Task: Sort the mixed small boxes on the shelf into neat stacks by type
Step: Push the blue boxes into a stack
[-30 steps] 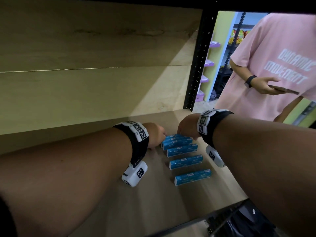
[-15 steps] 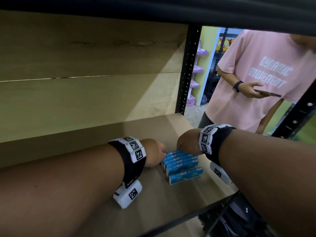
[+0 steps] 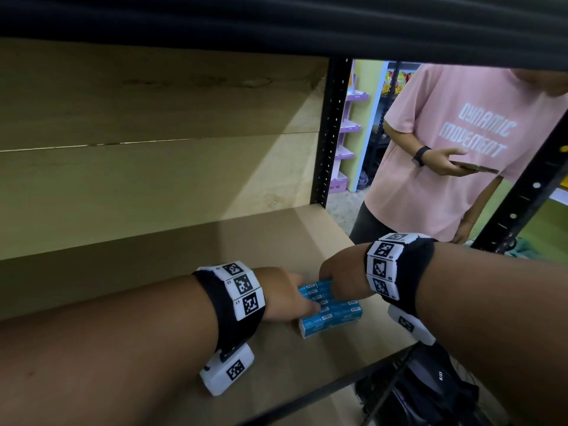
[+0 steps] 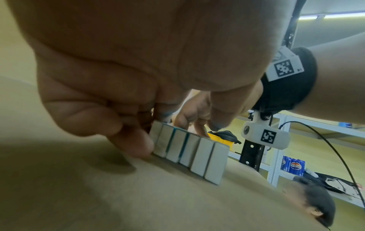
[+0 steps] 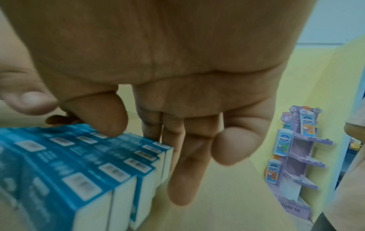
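Several blue boxes (image 3: pixel 330 309) with white ends lie side by side in one tight row on the wooden shelf (image 3: pixel 276 241). My left hand (image 3: pixel 287 295) is at the row's left ends. Its curled fingers (image 4: pixel 136 143) sit against the farthest box and its thumb (image 4: pixel 219 118) hangs over the blue boxes (image 4: pixel 189 151). My right hand (image 3: pixel 336 276) is at the row's far right. Its thumb (image 5: pixel 104 115) rests on top of the blue boxes (image 5: pixel 79 164), and its straight fingers (image 5: pixel 185 168) press down the row's far side.
A person in a pink shirt (image 3: pixel 461 133) stands just right of the shelf holding a phone. Black uprights (image 3: pixel 330 133) frame the bay, and the board above (image 3: pixel 276 20) hangs low. A dark bag (image 3: pixel 430 392) lies below the front edge. A purple display stand (image 5: pixel 296 156) is behind.
The blue boxes were spread apart a second ago; both hands have slid them together into one tight row nearer the front edge. The head view has dropped lower.
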